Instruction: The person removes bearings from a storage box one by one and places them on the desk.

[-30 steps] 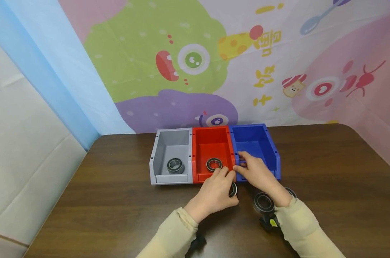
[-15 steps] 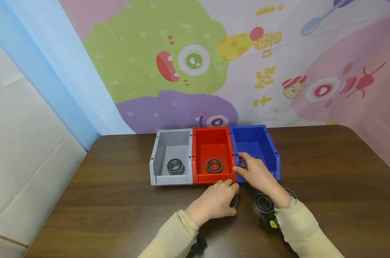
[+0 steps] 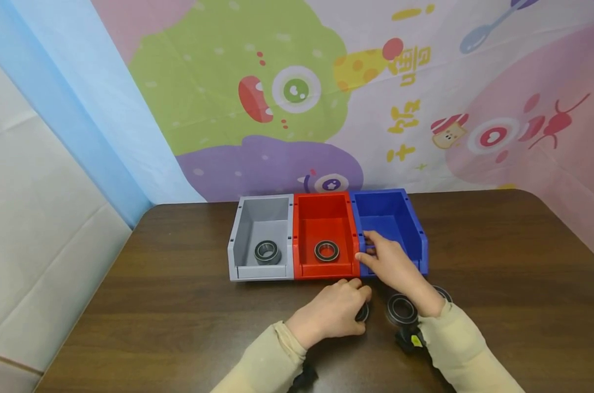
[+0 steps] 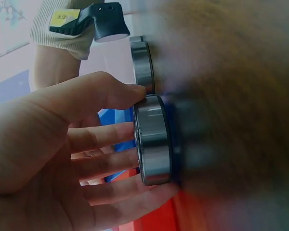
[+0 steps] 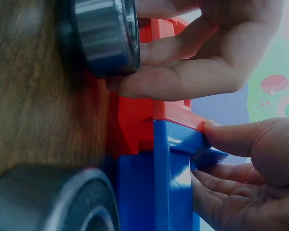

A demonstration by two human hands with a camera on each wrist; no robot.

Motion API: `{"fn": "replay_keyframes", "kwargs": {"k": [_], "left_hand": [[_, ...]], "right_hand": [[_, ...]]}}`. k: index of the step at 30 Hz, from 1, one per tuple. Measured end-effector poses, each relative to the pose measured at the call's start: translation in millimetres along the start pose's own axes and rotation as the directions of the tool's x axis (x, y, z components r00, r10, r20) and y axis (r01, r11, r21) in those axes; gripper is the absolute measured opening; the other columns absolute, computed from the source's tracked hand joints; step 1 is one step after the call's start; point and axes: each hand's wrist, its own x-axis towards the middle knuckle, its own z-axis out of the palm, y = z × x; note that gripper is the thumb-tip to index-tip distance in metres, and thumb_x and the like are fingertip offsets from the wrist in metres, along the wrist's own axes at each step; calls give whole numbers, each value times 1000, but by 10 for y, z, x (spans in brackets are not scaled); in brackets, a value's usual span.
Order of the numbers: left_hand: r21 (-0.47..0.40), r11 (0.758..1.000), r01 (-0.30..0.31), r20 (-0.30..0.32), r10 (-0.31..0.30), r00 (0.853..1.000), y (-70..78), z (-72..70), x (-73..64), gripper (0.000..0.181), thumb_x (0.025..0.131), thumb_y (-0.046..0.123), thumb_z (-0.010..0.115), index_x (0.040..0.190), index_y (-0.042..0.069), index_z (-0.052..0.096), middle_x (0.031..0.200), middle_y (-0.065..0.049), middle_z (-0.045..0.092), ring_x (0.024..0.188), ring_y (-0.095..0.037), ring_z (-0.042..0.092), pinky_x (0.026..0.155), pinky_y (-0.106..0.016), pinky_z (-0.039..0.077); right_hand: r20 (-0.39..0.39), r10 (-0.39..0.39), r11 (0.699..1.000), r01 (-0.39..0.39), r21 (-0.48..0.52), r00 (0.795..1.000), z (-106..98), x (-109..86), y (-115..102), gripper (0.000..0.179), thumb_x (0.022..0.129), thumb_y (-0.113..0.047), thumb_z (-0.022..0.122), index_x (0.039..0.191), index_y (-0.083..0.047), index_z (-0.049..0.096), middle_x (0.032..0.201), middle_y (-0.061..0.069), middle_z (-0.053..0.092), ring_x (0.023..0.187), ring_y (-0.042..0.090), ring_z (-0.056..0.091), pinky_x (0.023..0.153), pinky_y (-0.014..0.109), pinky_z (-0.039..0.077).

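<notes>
Silver steel with black faces, that ring-shaped bearing [image 4: 154, 139] is pinched in the left hand [image 3: 330, 312], just off the front right corner of the red plastic bin [image 3: 325, 206]! Right hand [image 3: 399, 267] grips the adjoining blue plastic bin [image 3: 379, 204]. Grasping step, seemingly; next likely calls for a firm, level carry.

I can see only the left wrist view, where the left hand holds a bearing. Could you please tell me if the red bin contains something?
Observer: Yes, the head view shows one flat-lying bearing inside the red bin.
Operator: Is there any bin on its left side?
Observer: Yes, a grey bin stands directly beside it.
Operator: And what does the other hand touch?
Observer: In the right wrist view, the right hand has its thumb on the rim where the red bin meets the blue bin.
</notes>
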Motion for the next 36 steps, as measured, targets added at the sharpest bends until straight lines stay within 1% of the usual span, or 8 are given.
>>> {"fn": "replay_keyframes", "kwargs": {"k": [4, 9, 13, 14, 20, 23, 30, 36], "left_hand": [[30, 1000, 11, 20, -11, 1000, 24, -5, 1, 32, 69, 32, 74, 92, 15, 60, 84, 1, 56, 69, -12, 51, 53, -19, 40], [38, 999, 21, 28, -22, 999, 40, 8, 0, 32, 69, 32, 74, 93, 14, 61, 84, 1, 55, 70, -13, 51, 52, -21, 41], [37, 999, 18, 15, -19, 1000, 51, 13, -15, 30, 70, 32, 72, 91, 14, 60, 83, 1, 55, 70, -13, 51, 51, -21, 40], [44, 999, 10, 2, -10, 1000, 43, 39, -10, 30, 70, 32, 72, 91, 14, 60, 83, 1, 55, 69, -13, 51, 50, -21, 40], [73, 997, 3, -45, 0, 999, 56, 53, -13, 31, 71, 32, 71, 92, 13, 61, 86, 0, 58, 70, -14, 53, 52, -22, 44], [91, 996, 8, -56, -3, 998, 74, 55, -15, 31, 72, 33, 70, 94, 12, 62, 87, -1, 59, 71, -14, 53, 54, -22, 45], [115, 993, 14, -65, -7, 998, 89, 55, -7, 38, 73, 40, 71, 98, 12, 62, 91, -1, 60, 74, -14, 54, 57, -22, 47], [101, 995, 23, -57, -17, 998, 85, 75, -4, 42, 73, 45, 71, 98, 12, 61, 92, -2, 58, 76, -14, 53, 58, -21, 47]], "right_hand": [[0, 1, 1000, -1, -3, 1000, -7, -3, -7, 54, 89, -20, 58, 132, 6, 38, 126, 26, 50, 106, 37, 57, 83, 45, 49], [1, 2, 1000, -2, -7, 1000, -4, -4, -4, 54, 89, -19, 58, 132, 6, 37, 126, 26, 50, 106, 37, 57, 82, 45, 49], [3, 0, 1000, 0, -12, 1000, 5, -3, 1, 54, 89, -19, 58, 132, 7, 37, 126, 27, 49, 106, 37, 57, 81, 44, 49], [2, -1, 1000, 1, -13, 1000, 6, -2, 2, 54, 89, -19, 58, 132, 7, 37, 126, 27, 50, 106, 37, 57, 81, 44, 50], [-4, 3, 1000, -3, -14, 1000, 6, 2, 0, 54, 89, -20, 58, 132, 6, 37, 127, 26, 49, 106, 36, 57, 82, 45, 49], [-2, 6, 1000, -6, -15, 1000, 5, 2, -3, 55, 89, -20, 58, 132, 6, 37, 128, 26, 49, 107, 37, 57, 82, 45, 49], [1, 7, 1000, -7, -16, 1000, 0, 0, -7, 55, 89, -20, 57, 132, 6, 37, 128, 26, 48, 107, 37, 57, 82, 45, 49], [-2, 11, 1000, -11, -18, 1000, 5, 4, -3, 55, 89, -20, 58, 132, 6, 37, 128, 26, 48, 107, 36, 57, 83, 45, 49]]}}
